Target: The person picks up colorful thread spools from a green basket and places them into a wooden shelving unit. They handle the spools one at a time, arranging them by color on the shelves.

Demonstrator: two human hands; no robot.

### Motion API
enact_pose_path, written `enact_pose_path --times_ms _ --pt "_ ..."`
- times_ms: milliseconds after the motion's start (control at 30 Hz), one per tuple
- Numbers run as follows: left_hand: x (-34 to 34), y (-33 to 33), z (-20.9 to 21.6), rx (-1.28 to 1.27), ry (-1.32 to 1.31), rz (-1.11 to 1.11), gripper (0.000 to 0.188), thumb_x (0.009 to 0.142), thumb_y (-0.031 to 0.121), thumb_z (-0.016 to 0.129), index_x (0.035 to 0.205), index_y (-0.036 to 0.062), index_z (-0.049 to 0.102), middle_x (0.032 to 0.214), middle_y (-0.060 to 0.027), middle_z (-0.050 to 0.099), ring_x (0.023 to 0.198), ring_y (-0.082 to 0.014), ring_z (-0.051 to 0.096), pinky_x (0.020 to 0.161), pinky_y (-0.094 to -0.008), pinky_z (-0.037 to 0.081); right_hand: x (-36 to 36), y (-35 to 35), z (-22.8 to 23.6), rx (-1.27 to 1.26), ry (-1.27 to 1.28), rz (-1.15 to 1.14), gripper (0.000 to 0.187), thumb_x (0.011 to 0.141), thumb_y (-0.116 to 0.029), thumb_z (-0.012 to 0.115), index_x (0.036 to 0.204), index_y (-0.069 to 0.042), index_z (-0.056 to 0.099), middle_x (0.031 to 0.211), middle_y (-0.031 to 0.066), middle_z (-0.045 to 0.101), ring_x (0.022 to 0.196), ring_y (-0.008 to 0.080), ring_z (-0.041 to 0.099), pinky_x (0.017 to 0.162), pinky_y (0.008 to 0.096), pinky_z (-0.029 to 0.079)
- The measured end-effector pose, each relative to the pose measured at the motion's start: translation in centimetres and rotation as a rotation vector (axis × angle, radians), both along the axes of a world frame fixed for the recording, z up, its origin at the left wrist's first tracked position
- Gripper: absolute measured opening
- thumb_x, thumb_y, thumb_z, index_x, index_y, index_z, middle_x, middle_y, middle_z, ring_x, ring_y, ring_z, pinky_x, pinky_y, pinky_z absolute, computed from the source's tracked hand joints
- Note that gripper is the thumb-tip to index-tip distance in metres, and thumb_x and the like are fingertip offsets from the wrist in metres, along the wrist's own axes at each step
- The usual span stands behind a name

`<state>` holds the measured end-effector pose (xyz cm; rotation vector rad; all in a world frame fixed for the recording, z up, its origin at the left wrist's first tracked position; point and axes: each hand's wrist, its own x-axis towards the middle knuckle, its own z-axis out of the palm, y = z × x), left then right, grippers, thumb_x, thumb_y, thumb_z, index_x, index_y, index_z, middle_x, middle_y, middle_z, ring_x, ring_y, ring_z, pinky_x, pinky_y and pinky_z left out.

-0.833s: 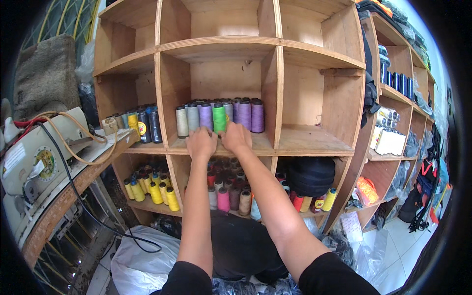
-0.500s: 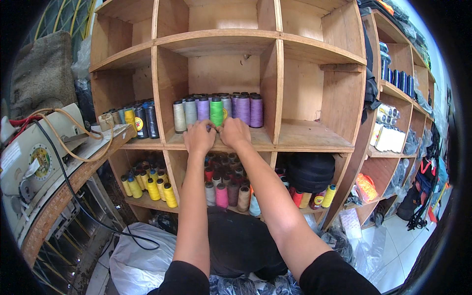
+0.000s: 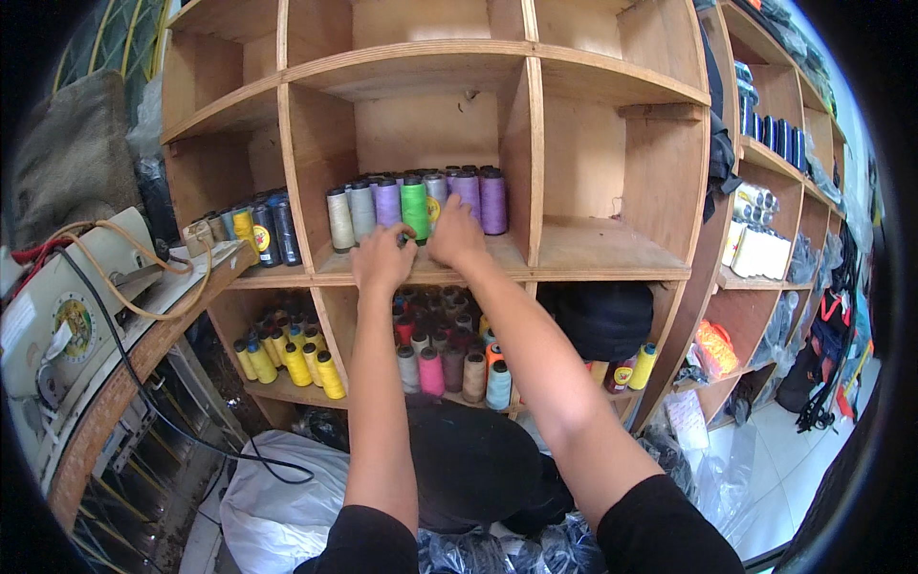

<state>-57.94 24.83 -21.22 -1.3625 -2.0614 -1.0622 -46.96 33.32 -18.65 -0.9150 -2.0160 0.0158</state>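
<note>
A row of thread spools stands upright in the middle cubby of the wooden shelf [image 3: 411,277]. From left to right it has a cream spool [image 3: 341,220], a grey spool [image 3: 362,212], a lilac spool [image 3: 387,205], a green spool [image 3: 414,206], another grey one [image 3: 436,188] and purple spools [image 3: 492,203]. My left hand [image 3: 382,256] is at the foot of the green spool, fingers forward and thumb apart. Beside it, my right hand [image 3: 457,237] reaches up in front of the right grey spool, fingers apart. Whether its fingertips touch that spool is hard to make out.
Below, cubbies hold yellow spools [image 3: 298,365], mixed spools with a pink one [image 3: 430,371], and a black roll [image 3: 602,320]. Dark spools [image 3: 266,234] stand in the left cubby. At left is a sewing machine [image 3: 76,306] with a cable; a black bundle [image 3: 473,464] lies below my arms.
My hands have drawn slightly apart, the right one's fingers rising in front of the grey spool. The view has shifted a little, moving the shelf in the picture.
</note>
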Motion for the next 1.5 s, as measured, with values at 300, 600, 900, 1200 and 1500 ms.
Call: enact_pose_path --times_ms 300,600,900,1200,1500 --pt "0.5 0.0 0.7 -0.061 0.004 -0.007 0.031 0.086 0.037 0.059 0.113 0.0269 0.07 0.118 -0.0084 0.063 0.116 -0.0299 0.057 0.098 -0.0504 0.042 -0.8 1.3 0.4 0.085 0.136 -0.118 0.036 0.082 -0.019 0.068 0.108 0.003 0.057 0.103 0.0241 0.066 0.092 0.0383 0.07 0.078 0.0461 0.057" --pt "0.1 -0.2 0.6 -0.055 0.039 -0.021 0.034 0.088 0.039 0.057 0.114 0.0255 0.073 0.109 -0.0085 0.067 0.109 -0.0306 0.06 0.094 -0.046 0.046 -0.9 1.6 0.3 0.007 -0.153 -0.17 0.02 0.09 -0.015 0.058 0.097 -0.009 0.076 0.1 0.0148 0.074 0.094 0.0313 0.072 0.078 0.0407 0.058" --pt "0.8 -0.7 0.5 -0.057 0.063 -0.022 0.038 0.089 0.046 0.056 0.113 0.0244 0.075 0.109 -0.0085 0.067 0.111 -0.0317 0.059 0.094 -0.0468 0.046 -1.2 1.9 0.2 0.025 -0.142 -0.205 0.018 0.087 -0.018 0.063 0.095 -0.007 0.075 0.101 0.0172 0.073 0.098 0.0318 0.071 0.082 0.042 0.057" --pt "1.0 -0.2 0.7 -0.074 0.036 -0.012 0.036 0.087 0.047 0.058 0.109 0.0239 0.075 0.116 -0.01 0.066 0.113 -0.0313 0.058 0.097 -0.0474 0.045 1.9 -1.5 0.8 -0.038 -0.14 -0.044 0.026 0.076 -0.021 0.074 0.092 -0.001 0.074 0.095 0.0208 0.072 0.092 0.0352 0.071 0.084 0.0438 0.057" --pt "1.3 -0.7 0.7 -0.046 0.057 -0.052 0.033 0.089 0.035 0.056 0.094 0.0053 0.071 0.106 -0.0148 0.064 0.103 -0.0349 0.058 0.09 -0.0482 0.045 14.2 -19.3 -10.5 -0.1 0.353 0.418 0.01 0.08 -0.009 0.068 0.083 -0.003 0.06 0.076 0.0112 0.062 0.074 0.0316 0.061 0.066 0.0439 0.048"
